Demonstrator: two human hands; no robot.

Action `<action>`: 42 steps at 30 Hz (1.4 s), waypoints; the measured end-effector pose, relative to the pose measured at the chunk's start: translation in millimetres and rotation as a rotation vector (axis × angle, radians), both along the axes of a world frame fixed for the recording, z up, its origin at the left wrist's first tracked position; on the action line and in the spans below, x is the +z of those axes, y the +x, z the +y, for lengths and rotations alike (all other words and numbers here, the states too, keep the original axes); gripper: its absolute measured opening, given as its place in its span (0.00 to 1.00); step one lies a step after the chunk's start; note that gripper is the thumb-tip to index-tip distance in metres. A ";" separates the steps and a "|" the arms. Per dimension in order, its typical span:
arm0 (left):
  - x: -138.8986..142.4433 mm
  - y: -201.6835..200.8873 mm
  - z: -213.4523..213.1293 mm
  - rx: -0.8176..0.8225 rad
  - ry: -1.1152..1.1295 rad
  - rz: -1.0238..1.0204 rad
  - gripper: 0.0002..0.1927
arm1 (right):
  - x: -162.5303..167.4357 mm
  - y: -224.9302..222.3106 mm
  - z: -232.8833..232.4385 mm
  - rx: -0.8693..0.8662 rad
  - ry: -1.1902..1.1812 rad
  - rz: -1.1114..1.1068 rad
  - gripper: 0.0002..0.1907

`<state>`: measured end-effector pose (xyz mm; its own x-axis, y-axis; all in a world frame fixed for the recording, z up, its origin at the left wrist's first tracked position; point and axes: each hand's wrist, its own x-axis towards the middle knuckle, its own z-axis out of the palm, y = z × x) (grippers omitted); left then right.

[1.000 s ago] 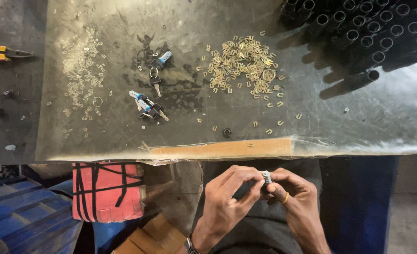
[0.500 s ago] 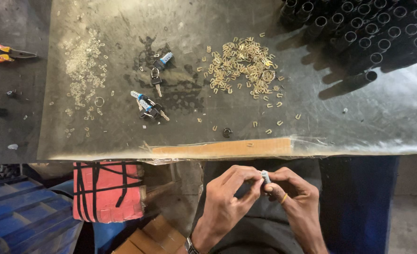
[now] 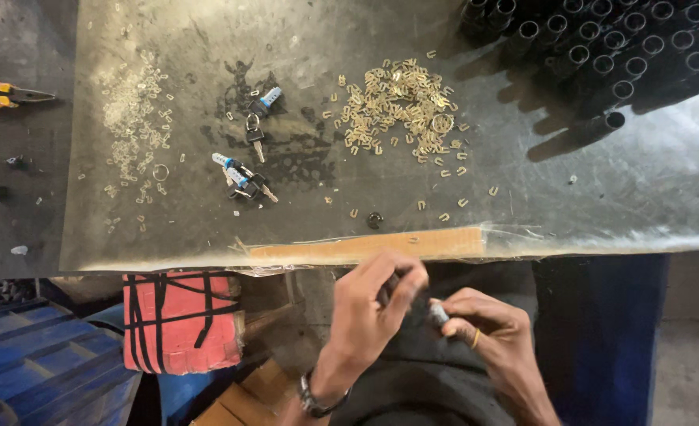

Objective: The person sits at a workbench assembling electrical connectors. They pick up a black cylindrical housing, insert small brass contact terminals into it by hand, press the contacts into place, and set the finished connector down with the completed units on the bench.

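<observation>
Both my hands are below the table edge, over my lap. My right hand (image 3: pixel 487 331) pinches a small silver cylindrical lock part (image 3: pixel 438 314) between its fingertips. My left hand (image 3: pixel 373 304) is curled right beside it, its fingers touching the same part from the left. On the table above lies a heap of small brass clips (image 3: pixel 397 106). Two bunches of keys with blue heads (image 3: pixel 243 177) (image 3: pixel 259 114) lie left of the heap. A scatter of tiny pale rings (image 3: pixel 132 118) lies further left.
Red-handled pliers (image 3: pixel 6 91) lie at the far left. A rack of black tubes (image 3: pixel 602 47) fills the top right corner. A strip of brown cardboard (image 3: pixel 365 246) runs along the table's front edge. A red block wrapped with black tape (image 3: pixel 180 319) and blue crates (image 3: pixel 34 363) sit below left.
My hands have shifted slightly left and lower; the left fingers now curl over the part, which showed more clearly between both hands before.
</observation>
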<state>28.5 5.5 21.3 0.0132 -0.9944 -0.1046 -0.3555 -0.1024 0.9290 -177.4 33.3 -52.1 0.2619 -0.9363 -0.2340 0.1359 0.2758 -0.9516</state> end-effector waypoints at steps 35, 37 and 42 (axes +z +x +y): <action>-3.1 -16.0 14.5 -0.029 -0.456 -0.169 0.13 | -19.9 2.6 13.0 -0.225 0.250 -0.159 0.12; -1.9 -16.0 13.8 -0.030 -0.464 -0.209 0.13 | -17.0 2.7 12.5 -0.226 0.229 -0.107 0.12; 1.7 -12.3 12.5 -0.099 -0.505 -0.263 0.13 | -10.6 1.5 8.2 -0.191 0.169 -0.016 0.11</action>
<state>16.2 17.9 23.0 -0.1208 -0.9181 0.3774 -0.5666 0.3760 0.7332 -175.9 41.6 -62.8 0.0893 -0.9171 -0.3885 0.2155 0.3986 -0.8915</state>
